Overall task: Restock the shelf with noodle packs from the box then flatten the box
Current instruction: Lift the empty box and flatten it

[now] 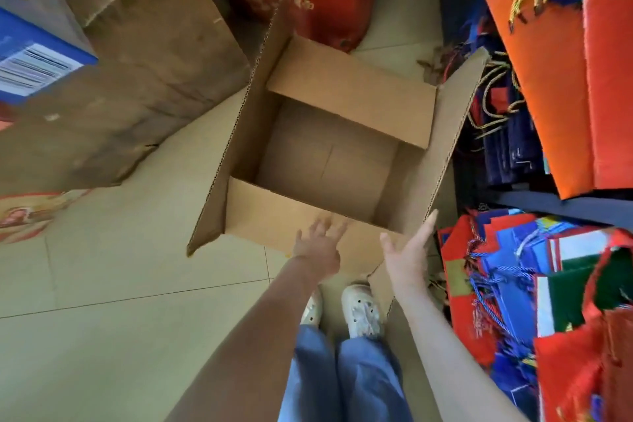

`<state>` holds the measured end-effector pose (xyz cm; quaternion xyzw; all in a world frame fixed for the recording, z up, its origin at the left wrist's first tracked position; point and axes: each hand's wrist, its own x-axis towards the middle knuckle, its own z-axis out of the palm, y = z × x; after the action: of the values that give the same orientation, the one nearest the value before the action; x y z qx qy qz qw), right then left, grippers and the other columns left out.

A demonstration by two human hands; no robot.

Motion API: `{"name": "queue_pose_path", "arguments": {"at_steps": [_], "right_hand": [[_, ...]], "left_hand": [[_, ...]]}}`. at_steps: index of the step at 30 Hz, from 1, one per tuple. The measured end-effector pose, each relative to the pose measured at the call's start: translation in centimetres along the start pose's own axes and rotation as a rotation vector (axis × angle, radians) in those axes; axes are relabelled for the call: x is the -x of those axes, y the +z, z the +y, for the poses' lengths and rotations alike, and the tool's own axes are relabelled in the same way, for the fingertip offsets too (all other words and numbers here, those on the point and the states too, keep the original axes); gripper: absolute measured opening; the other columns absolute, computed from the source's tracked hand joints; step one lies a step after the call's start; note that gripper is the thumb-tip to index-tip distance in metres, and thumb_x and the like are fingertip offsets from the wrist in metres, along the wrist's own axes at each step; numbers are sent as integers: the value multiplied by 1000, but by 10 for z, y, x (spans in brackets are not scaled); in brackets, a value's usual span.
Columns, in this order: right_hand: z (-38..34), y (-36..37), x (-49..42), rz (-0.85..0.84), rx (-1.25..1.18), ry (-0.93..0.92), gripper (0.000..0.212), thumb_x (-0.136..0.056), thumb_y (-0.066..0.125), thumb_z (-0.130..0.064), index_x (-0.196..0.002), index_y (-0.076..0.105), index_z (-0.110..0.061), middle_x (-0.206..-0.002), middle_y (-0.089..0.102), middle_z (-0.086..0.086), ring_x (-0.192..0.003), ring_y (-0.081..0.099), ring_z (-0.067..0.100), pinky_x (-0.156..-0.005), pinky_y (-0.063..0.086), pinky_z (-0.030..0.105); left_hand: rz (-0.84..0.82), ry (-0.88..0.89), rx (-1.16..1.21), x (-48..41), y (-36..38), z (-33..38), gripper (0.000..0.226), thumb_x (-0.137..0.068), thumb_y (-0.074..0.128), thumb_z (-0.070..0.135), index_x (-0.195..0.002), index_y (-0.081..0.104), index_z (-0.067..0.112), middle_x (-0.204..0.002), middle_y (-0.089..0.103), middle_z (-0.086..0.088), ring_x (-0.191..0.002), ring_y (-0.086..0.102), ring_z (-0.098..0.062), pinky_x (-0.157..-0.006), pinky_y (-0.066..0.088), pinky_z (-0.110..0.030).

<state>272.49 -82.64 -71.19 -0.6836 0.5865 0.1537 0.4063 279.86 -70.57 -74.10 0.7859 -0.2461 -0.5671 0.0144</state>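
Both hands are reaching down toward the cardboard box [329, 147], which is sitting open on the tiled floor [102, 284] just ahead of the person's shoes [361, 310], beside a shelf of gift bags [548, 113]. No noodle packs are showing inside it; the bottom is looking bare, so the restocking is judged done and the flattening step is starting.

From the head view, the left hand [318, 245] is hovering over the near flap [274, 216] with its fingers [329, 226] spread and slightly blurred; whether they are touching the cardboard cannot be told. The right hand [407, 250] is held flat and wide open, fingers straight, against or just beside the right flap [455, 134]. Neither is gripping anything.

Next, the move is likely calling for lifting the box, turning it and breaking the bottom seam before pressing the walls flat.
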Motion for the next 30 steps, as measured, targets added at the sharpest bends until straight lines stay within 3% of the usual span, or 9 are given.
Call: {"name": "queue_pose_path", "arguments": {"at_steps": [3, 6, 9, 12, 17, 19, 24, 27, 30], "right_hand": [[5, 10, -7, 38, 10, -102, 97, -88, 63, -13, -150, -11, -25, -153, 23, 19, -135, 34, 35, -103, 34, 42], [7, 24, -11, 122, 34, -133, 90, -90, 58, -13, -150, -7, -28, -148, 33, 18, -129, 41, 36, -97, 40, 43], [8, 32, -13, 209, 24, -121, 80, -92, 51, -8, -151, 0, -28, -145, 39, 15, -124, 47, 35, -91, 44, 43], [11, 37, -17, 248, 17, -107, 80, -90, 46, 1, -150, 3, -30, -143, 42, 14, -120, 51, 35, -87, 46, 41], [10, 46, -22, 283, -26, -121, 79, -88, 41, 2, -150, 6, -32, -135, 48, 15, -115, 53, 36, -78, 42, 32], [7, 43, -25, 289, -52, -135, 75, -88, 39, 3, -150, 10, -29, -140, 45, 11, -119, 51, 33, -79, 39, 30], [-13, 24, -45, 265, -45, -181, 60, -95, 38, -8, -149, 18, -26, -147, 39, 5, -122, 50, 29, -87, 43, 35], [-23, 24, -59, 154, -121, -215, 58, -99, 37, -22, -150, 12, -30, -151, 34, 3, -134, 37, 22, -100, 34, 30], [-26, 34, -61, 72, -208, -263, 64, -98, 40, -29, -150, 4, -33, -157, 21, -3, -141, 26, 15, -106, 24, 22]], "left_hand": [[83, -16, -30, -21, -7, -2, 60, -98, 39, 20, -151, 12, 27, -157, 15, -9, -142, 20, -29, -115, 19, -44], [360, 74, -170, -38, -29, 7, 66, -93, 48, 44, -146, 20, 17, -146, 30, -9, -130, 35, -27, -106, 32, -39], [507, 213, -413, -61, -52, 14, 102, -81, 59, 59, -150, -6, 21, -157, 3, -11, -144, 11, -28, -116, 12, -51], [517, 182, -693, -88, -70, 19, 128, -70, 63, 69, -144, -30, 22, -152, -31, -13, -143, -22, -30, -108, -10, -63], [558, 121, -873, -121, -93, 49, 141, -62, 71, 65, -136, -41, 22, -150, -34, -16, -139, -27, -38, -103, -14, -67], [536, 95, -810, -128, -98, 60, 135, -63, 60, 76, -137, -39, 22, -155, -21, -16, -142, -20, -37, -106, -14, -66], [311, 6, -589, -146, -87, 41, 84, -88, 22, 67, -152, 4, 15, -156, 22, -8, -147, 9, -24, -112, -13, -57], [318, 3, -502, -144, -64, 24, 65, -99, 23, 42, -152, 4, 10, -158, 17, -8, -147, 7, -21, -116, -7, -49], [501, 98, -180, -115, -47, 23, 63, -92, 38, 13, -150, 15, 6, -156, 21, -10, -145, 14, -21, -119, 0, -36]]}}
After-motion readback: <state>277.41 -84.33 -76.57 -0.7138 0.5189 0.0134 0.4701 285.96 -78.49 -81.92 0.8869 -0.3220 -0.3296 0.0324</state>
